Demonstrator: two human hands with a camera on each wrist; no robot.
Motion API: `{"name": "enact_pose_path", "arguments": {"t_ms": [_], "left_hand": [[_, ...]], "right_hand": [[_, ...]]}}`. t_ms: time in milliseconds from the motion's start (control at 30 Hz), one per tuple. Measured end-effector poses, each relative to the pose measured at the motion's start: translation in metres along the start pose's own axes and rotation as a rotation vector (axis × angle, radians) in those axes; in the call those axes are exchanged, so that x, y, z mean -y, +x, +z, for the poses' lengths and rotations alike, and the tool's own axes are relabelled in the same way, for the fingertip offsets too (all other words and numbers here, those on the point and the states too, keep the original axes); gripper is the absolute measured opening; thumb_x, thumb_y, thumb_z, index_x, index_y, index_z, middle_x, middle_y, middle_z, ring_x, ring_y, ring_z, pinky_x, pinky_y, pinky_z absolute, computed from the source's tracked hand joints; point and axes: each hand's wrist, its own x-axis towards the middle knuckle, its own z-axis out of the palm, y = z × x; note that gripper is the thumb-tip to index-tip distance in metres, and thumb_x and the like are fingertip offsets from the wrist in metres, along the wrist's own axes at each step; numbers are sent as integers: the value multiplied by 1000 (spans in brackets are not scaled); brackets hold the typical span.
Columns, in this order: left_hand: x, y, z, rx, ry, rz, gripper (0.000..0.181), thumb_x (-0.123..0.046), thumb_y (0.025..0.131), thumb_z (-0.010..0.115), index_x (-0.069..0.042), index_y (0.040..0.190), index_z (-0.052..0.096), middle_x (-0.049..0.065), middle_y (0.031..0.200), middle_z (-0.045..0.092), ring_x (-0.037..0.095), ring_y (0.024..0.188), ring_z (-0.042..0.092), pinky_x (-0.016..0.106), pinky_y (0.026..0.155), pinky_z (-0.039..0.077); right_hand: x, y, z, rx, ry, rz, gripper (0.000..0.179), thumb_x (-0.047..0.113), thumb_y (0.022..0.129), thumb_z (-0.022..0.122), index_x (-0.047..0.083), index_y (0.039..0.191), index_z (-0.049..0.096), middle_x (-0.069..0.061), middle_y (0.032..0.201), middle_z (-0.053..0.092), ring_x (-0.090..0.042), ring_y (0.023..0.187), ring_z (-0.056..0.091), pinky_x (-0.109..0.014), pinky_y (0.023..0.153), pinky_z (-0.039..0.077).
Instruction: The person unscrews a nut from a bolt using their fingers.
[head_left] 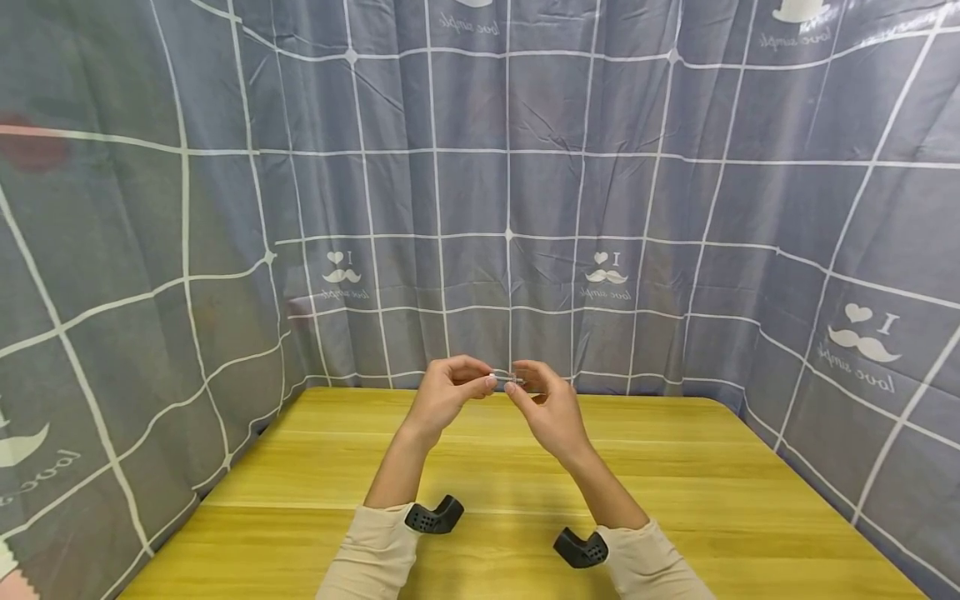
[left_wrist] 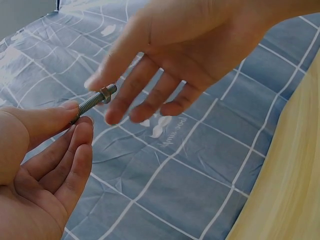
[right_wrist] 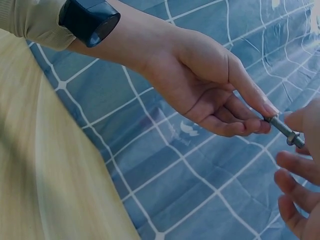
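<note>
My left hand [head_left: 442, 396] pinches a metal bolt [left_wrist: 90, 105] at one end between thumb and fingers, holding it above the far edge of the table. The bolt's threaded shaft points toward my right hand [head_left: 551, 412], and a hex nut [left_wrist: 106, 95] sits on the shaft near its free end. Around that end, the right thumb and fingers are parted and loosely bent. In the right wrist view the nut [right_wrist: 294, 138] lies between the right thumb and forefinger; whether they touch it is unclear. The bolt's gripped end is hidden by the left fingertips.
Beneath both hands is a yellow wood-grain table [head_left: 495, 467]. A grey-blue curtain [head_left: 510, 200] with white grid lines surrounds it at the back and sides. Black wrist devices [head_left: 435, 515] are on both cuffs. Part of another person's hand [head_left: 15, 575] shows at the lower left edge.
</note>
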Motion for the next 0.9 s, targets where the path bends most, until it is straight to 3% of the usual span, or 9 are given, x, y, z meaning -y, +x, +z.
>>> {"name": "enact_pose_path", "arguments": {"t_ms": [200, 367, 600, 800, 900], "left_hand": [[1, 1, 0, 2, -5, 2, 16, -3, 97, 73, 10, 105, 73, 13, 94, 76, 29, 88, 71, 38, 83, 58], [1, 2, 0, 3, -5, 4, 14, -4, 97, 73, 8, 105, 73, 14, 95, 76, 27, 87, 71, 38, 83, 58], [-1, 0, -1, 5, 1, 1, 15, -5, 97, 73, 7, 105, 73, 15, 95, 75, 29, 89, 71, 41, 85, 58], [-1, 0, -1, 7, 1, 5, 17, -5, 97, 73, 10, 106, 72, 15, 95, 75, 36, 90, 71, 41, 85, 58], [-2, 0, -1, 7, -4, 7, 16, -5, 97, 73, 9, 105, 73, 16, 95, 75, 37, 91, 71, 41, 85, 58]], "right_hand": [[-1, 0, -1, 11, 12, 4, 21, 14, 105, 64, 0, 117, 74, -9, 104, 75, -22, 91, 69, -40, 78, 57], [0, 1, -1, 4, 16, -30, 15, 7, 102, 67, 3, 115, 73, -10, 104, 74, -21, 88, 69, -37, 78, 56], [1, 1, 0, -7, 18, -28, 23, 9, 98, 73, 6, 120, 70, -5, 113, 72, -21, 95, 68, -46, 82, 55], [2, 1, -1, -27, 21, -17, 17, 12, 102, 69, 2, 115, 74, -3, 103, 74, -19, 86, 68, -34, 77, 56], [1, 1, -1, -28, 24, -26, 11, 6, 100, 70, 2, 110, 73, -3, 101, 73, -21, 88, 68, -37, 79, 57]]}}
